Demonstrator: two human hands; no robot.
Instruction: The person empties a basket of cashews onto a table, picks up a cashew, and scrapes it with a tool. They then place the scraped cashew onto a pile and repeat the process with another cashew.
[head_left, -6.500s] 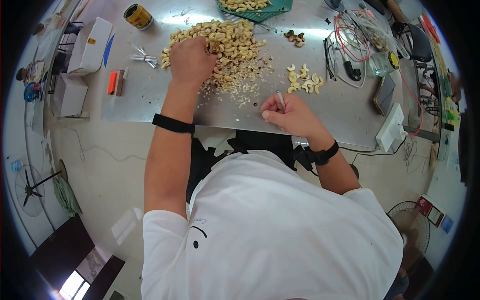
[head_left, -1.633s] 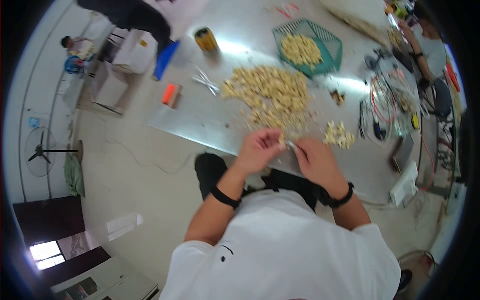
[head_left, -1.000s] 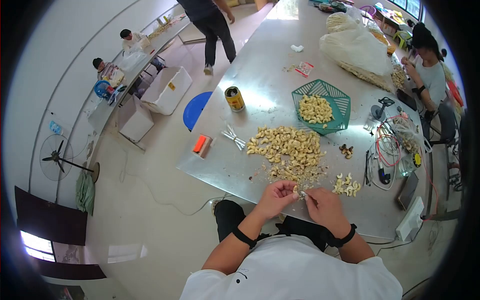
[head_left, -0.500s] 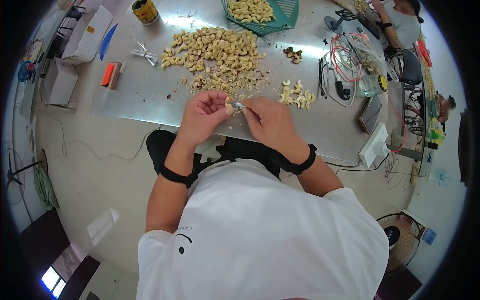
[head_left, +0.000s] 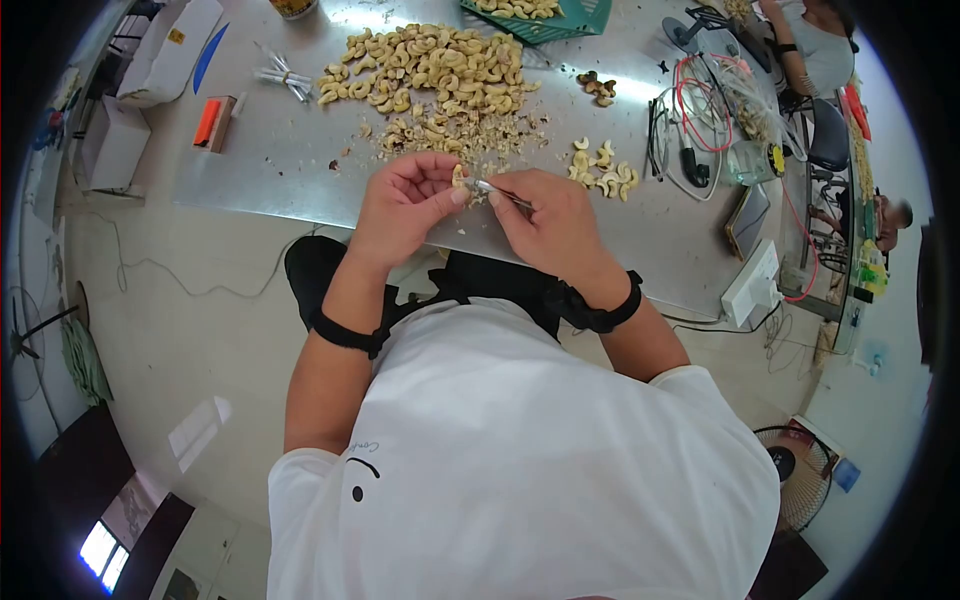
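Near the front edge of the metal table, my left hand [head_left: 411, 207] pinches a single cashew [head_left: 459, 176] between thumb and fingers. My right hand [head_left: 549, 218] grips a slim silvery tool [head_left: 482, 185], its tip touching or very close to that cashew; its exact kind is too small to make out. Just beyond both hands lie cashew crumbs and skin bits [head_left: 465, 140], spread before a large pile of cashews [head_left: 440, 65]. A smaller group of pale cashews [head_left: 605, 175] rests to the right of my right hand.
A green basket of cashews [head_left: 570, 20] stands at the back, with dark nut pieces [head_left: 597, 88] nearby. At left are an orange-and-brown block [head_left: 212, 124] and bundled white sticks [head_left: 285, 75]. Cables [head_left: 690, 120], a phone [head_left: 747, 225] and a power strip [head_left: 750, 285] occupy the right. Another person [head_left: 815, 50] sits far right.
The view has tilted, so the table and its contents sit higher in the picture. Both hands stay together at the cashew, and more of the tool shows in my right hand.
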